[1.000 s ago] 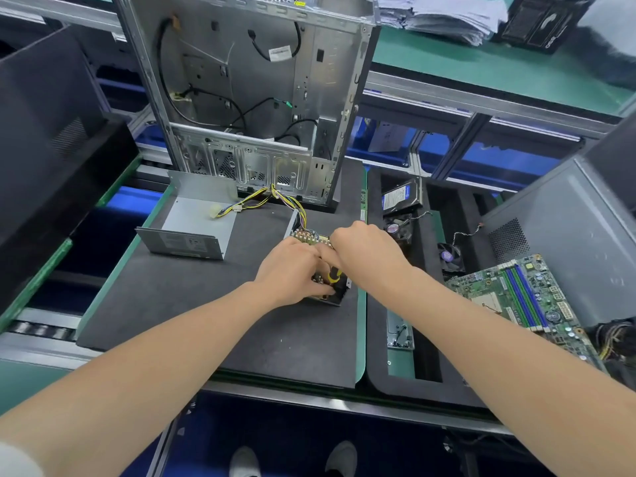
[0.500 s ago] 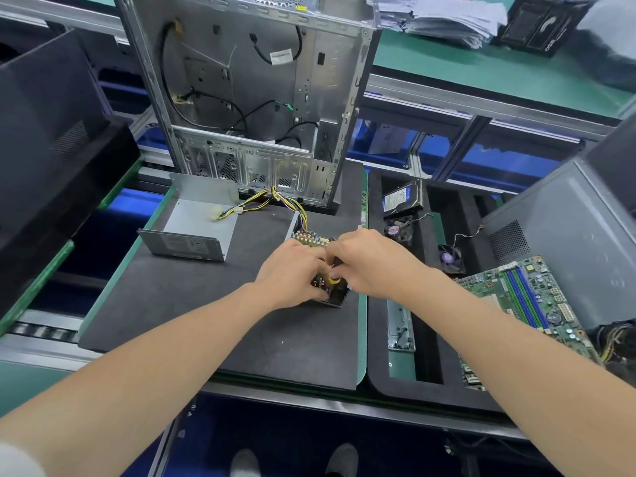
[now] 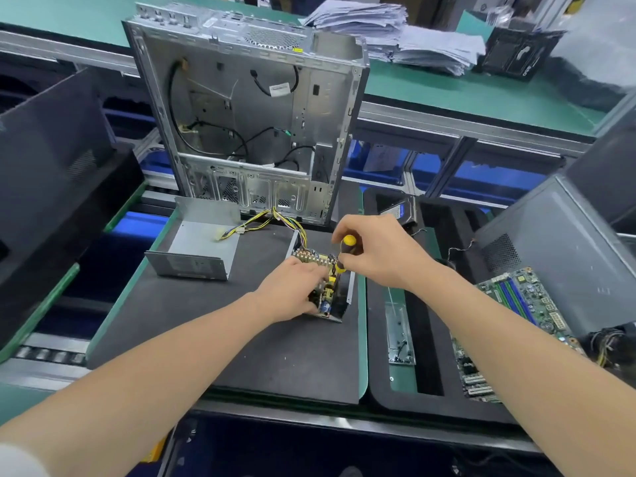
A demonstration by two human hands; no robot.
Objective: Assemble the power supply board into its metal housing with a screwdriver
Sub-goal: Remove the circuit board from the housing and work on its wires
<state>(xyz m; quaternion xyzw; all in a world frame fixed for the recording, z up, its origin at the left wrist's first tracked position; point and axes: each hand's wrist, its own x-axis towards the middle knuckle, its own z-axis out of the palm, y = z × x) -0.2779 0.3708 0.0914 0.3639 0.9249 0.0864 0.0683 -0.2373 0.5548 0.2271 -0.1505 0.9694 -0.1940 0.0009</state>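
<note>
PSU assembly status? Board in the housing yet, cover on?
Done: the power supply board sits in its open metal housing. In hand: the right hand holds the screwdriver upright over the board; the left hand steadies it. Left: the metal cover lies apart on the mat. Screw count can't be told.

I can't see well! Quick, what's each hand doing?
Left hand: resting on the power supply board, steadying it.
Right hand: closed around the screwdriver.
</note>
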